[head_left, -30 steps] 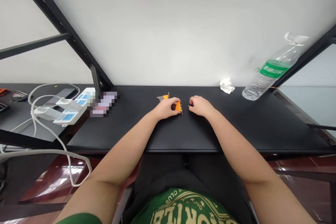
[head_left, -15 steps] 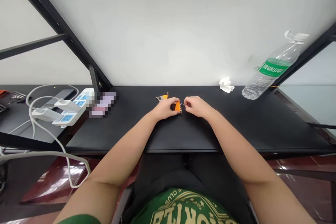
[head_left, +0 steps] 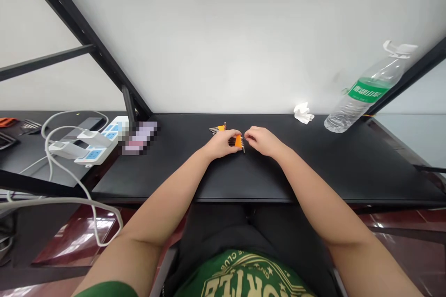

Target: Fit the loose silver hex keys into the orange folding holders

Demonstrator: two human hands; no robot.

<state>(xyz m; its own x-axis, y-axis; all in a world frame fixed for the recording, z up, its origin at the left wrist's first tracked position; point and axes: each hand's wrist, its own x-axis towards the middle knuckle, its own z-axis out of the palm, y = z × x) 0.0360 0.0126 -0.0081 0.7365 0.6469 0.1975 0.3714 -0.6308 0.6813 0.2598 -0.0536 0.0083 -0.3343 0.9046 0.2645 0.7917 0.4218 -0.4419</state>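
Observation:
My left hand is closed around an orange hex key holder, thumb and fingers on either side of it. Several metal hex keys stick out of the holder's right side. Just to the right, my right hand pinches a thin metal hex key, whose far end meets the holder's edge; how deep it sits I cannot tell. Behind my left hand, a second orange holder with hex keys lies on the black table, partly covered by that hand.
A white power strip with plugged-in chargers and looping white cables is at the left, beside a blurred-out phone-like item. Crumpled tissue and a large clear bottle stand along the wall at the right. Black metal bars frame both sides.
The hex key in my right hand has come closer to the orange holder and now reaches its edge. The whole view has shifted slightly.

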